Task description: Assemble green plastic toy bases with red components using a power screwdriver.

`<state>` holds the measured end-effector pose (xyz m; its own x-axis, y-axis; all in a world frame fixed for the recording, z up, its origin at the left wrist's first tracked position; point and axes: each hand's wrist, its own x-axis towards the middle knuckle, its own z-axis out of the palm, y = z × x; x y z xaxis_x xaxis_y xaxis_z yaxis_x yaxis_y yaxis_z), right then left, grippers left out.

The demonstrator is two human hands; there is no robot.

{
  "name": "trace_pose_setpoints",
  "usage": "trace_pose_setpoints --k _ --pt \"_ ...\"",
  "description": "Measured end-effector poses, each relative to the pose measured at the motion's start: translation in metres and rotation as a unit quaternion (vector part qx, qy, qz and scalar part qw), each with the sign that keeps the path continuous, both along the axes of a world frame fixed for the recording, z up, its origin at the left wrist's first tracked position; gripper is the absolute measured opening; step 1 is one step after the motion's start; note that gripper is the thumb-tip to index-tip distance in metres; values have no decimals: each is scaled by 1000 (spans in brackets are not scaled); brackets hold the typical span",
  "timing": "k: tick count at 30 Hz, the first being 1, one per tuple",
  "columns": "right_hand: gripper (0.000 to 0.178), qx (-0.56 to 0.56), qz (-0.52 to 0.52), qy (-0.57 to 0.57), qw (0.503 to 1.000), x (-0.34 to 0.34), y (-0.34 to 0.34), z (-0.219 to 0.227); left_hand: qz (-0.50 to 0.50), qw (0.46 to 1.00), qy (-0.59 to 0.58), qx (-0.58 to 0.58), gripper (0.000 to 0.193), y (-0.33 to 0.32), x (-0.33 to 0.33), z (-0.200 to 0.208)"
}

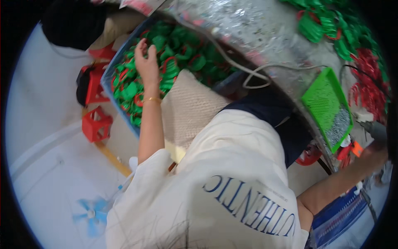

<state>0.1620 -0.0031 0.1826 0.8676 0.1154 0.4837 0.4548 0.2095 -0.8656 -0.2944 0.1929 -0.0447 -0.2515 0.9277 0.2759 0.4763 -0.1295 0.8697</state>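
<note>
My left hand (146, 62) is over a blue bin (107, 85) heaped with green plastic pieces with red edging (168, 70). Its fingers are apart and slightly bent, and nothing shows in them. Far to the right, by the rim of the picture, my right hand (376, 148) is wrapped round a grey electric screwdriver (375, 130); its fingers are partly dark and blurred. Close to that hand, a bright green tray (317, 97) lies on the bench with many small silvery screws (339, 124) in its near end.
A plastic-covered bench (265, 35) runs along the far side, crossed by a grey cable (224, 54). More green pieces (311, 27) and shiny red pieces (367, 68) lie at its right. Red stools (97, 124) and a blue fan (91, 214) stand left. Another person's leg (116, 29) shows beyond the bin.
</note>
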Motion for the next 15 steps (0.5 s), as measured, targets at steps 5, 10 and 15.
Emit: trace_pose_setpoints --k 5,10,15 --pt "41 -9 82 -2 997 57 -30 -29 -182 972 -133 66 32 8 114 89" --pt "40 -80 79 -53 992 32 -31 -23 -385 912 -140 11 40 41 233 115" --pt "39 -89 -2 -82 993 25 -50 -23 -414 908 45 -34 46 61 333 65"
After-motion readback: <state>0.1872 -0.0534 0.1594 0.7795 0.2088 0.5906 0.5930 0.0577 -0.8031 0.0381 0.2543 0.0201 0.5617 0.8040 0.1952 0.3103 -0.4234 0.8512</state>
